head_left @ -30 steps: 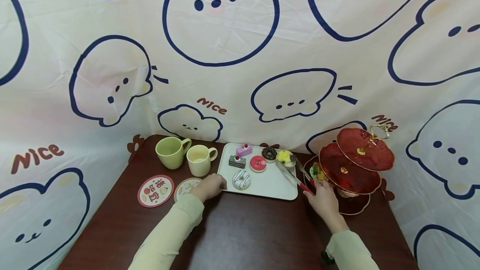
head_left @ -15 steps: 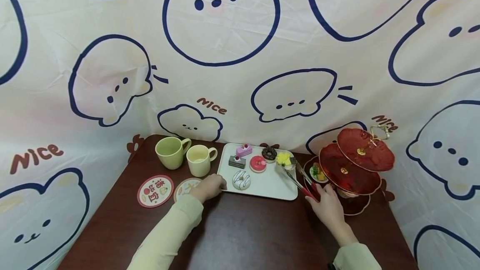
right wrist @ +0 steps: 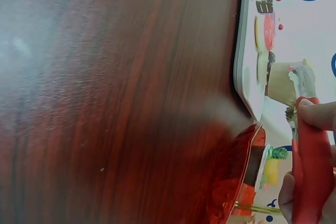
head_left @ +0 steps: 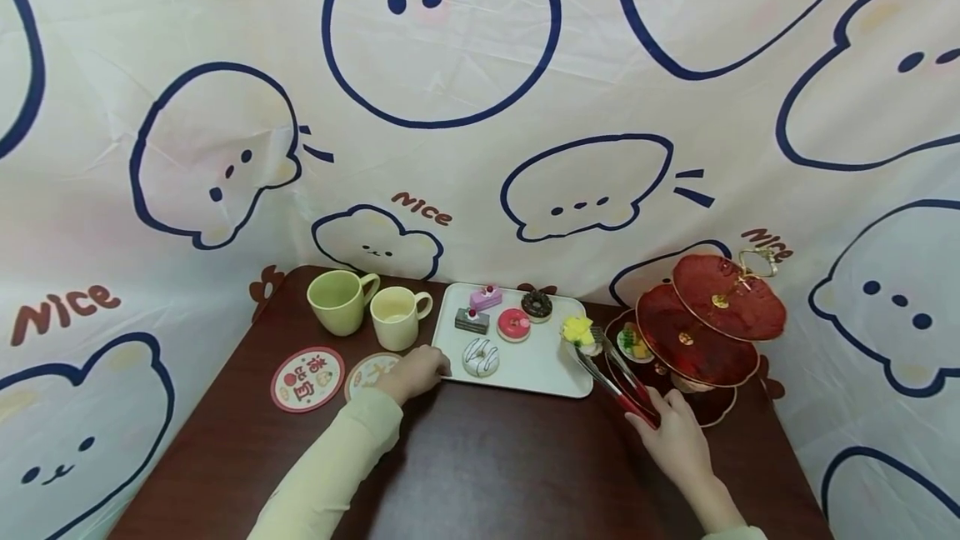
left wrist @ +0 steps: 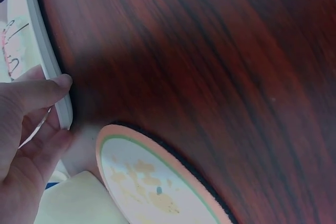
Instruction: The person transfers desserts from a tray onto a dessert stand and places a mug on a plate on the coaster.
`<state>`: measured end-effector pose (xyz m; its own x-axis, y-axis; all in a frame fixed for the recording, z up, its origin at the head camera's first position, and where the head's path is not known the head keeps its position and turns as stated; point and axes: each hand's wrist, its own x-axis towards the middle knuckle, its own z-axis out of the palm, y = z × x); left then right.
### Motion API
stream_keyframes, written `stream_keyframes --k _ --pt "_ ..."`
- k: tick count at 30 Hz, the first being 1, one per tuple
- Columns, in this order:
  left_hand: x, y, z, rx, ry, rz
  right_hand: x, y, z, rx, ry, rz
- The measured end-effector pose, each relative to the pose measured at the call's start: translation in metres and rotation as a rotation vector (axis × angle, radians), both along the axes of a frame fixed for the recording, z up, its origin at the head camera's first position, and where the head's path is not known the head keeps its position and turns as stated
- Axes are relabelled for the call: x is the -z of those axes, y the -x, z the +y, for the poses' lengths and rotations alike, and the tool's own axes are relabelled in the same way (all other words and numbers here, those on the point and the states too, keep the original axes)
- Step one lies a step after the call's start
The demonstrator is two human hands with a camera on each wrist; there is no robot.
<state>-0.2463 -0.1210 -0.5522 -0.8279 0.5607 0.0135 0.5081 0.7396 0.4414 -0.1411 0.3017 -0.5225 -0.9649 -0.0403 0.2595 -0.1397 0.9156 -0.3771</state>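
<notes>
My left hand pinches the rim of the white tray at its near left corner; the left wrist view shows the thumb over the edge. My right hand grips red-handled tongs. Between the metal tips of the tongs is a small cake with a yellow top, above the tray's right end. On the tray lie a white-striped donut, a pink donut, a chocolate donut, a grey cake slice and a pink cake slice.
A red three-tier stand with gold rims stands right of the tray, with a fruit-topped tart on its bottom tier. Left of the tray are a green mug, a cream mug and two round coasters. A patterned cloth hangs behind.
My right hand has moved right and toward me with the tongs. The yellow-topped cake has risen off the tray and shifted right between their tips. My left hand stays at the tray corner.
</notes>
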Motion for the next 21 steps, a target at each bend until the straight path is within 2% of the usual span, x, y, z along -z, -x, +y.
stream_keyframes --k 8,16,21 --pt "0.001 0.0 0.0 -0.003 0.001 -0.002 0.002 -0.017 0.007 0.02 0.009 0.076" --pt "0.0 -0.001 0.0 0.001 -0.004 -0.004 0.001 -0.032 0.018 0.055 0.001 0.106" --pt "0.0 -0.002 0.001 -0.004 -0.012 0.003 0.001 -0.04 0.027 0.097 0.009 0.078"
